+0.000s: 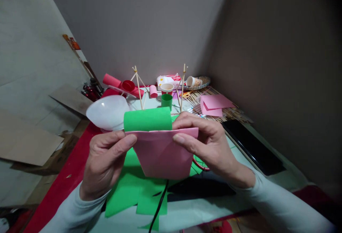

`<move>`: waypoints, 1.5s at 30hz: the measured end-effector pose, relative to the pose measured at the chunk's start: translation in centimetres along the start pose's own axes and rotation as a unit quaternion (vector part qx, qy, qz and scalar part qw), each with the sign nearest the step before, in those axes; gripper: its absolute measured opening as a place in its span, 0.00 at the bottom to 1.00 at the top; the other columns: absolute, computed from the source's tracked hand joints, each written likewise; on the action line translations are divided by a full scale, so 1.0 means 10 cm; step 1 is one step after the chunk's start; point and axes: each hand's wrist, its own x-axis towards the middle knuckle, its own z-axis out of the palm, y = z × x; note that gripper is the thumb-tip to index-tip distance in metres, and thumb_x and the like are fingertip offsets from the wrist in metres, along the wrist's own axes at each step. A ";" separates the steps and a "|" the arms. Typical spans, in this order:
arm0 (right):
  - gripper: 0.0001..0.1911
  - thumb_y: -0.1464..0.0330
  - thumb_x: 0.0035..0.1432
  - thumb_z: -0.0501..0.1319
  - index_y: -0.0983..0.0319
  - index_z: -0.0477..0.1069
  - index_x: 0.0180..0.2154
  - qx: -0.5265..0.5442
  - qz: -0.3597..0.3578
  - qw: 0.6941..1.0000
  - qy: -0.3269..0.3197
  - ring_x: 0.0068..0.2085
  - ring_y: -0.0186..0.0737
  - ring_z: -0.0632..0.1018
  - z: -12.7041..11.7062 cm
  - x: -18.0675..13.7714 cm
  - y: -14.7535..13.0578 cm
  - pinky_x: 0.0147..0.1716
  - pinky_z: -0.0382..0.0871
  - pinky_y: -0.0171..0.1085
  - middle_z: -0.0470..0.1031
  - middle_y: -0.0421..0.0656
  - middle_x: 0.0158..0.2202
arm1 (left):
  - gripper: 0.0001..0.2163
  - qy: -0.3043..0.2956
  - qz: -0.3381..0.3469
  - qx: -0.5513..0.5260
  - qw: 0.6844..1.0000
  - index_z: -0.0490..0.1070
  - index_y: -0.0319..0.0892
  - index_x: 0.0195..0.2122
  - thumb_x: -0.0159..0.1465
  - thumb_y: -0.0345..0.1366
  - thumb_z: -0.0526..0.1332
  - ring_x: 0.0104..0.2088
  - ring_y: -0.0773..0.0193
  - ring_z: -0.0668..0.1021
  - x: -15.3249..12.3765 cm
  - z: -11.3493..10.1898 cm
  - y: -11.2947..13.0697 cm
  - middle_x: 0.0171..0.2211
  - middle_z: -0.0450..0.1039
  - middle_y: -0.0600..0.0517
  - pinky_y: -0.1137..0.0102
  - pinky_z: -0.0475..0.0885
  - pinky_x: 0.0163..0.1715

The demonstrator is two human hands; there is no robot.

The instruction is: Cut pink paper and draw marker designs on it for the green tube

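Pale long sleeves come in from both lower corners, and the two hands meet over the middle of the table, raised a little above it. Left hand [107, 158] is turned palm-inward, its thumb laid across the front of the folded pink paper piece [162, 153] at the upper left corner and the fingers curled behind it, so it pinches that corner. Right hand [207, 140] mirrors it on the upper right corner: thumb flat on the front, index finger arched along the top edge, the other fingers tucked behind and out of sight. Resting along the top edge of the pink paper, between the two hands, lies a green rolled paper tube [148, 119], on its side; its right end touches the right fingers, but whether it is glued to the pink paper or only held against it cannot be told. Below the hands lie green cut paper sheets [128, 190], partly covered by the pink piece and crossed by a black cable [159, 204] that runs off the bottom edge. Just behind the left hand sits a white plastic bowl-like shape [108, 112], its lower part hidden. Farther back stand thin wooden stick frames [139, 87], a small green cup [166, 100] and loose pink paper [213, 104], small and hard to read
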 end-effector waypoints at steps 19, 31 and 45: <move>0.06 0.73 0.59 0.66 0.59 0.76 0.30 -0.071 0.038 0.995 0.050 0.30 0.32 0.74 0.10 0.05 -0.05 0.31 0.65 0.33 0.75 0.35 0.28 | 0.06 -0.005 0.081 0.050 0.995 0.87 0.54 0.41 0.63 0.37 0.73 0.29 0.66 0.78 -0.10 -0.12 -0.12 0.28 0.80 0.55 0.73 0.74 0.31; 0.06 0.72 0.60 0.66 0.59 0.74 0.30 -0.063 0.047 0.996 0.047 0.31 0.30 0.73 0.16 0.07 -0.03 0.31 0.64 0.32 0.74 0.34 0.28 | 0.06 0.119 0.145 0.063 0.980 0.86 0.50 0.37 0.57 0.38 0.76 0.34 0.64 0.83 -0.10 -0.11 -0.15 0.33 0.85 0.56 0.74 0.77 0.39; 0.07 0.71 0.60 0.66 0.62 0.73 0.29 -0.017 0.078 0.997 0.005 0.30 0.31 0.69 0.17 0.22 -0.11 0.31 0.60 0.33 0.71 0.35 0.27 | 0.02 0.070 0.088 -0.006 0.994 0.86 0.49 0.33 0.59 0.34 0.72 0.26 0.66 0.77 -0.02 -0.03 0.01 0.27 0.80 0.54 0.74 0.76 0.28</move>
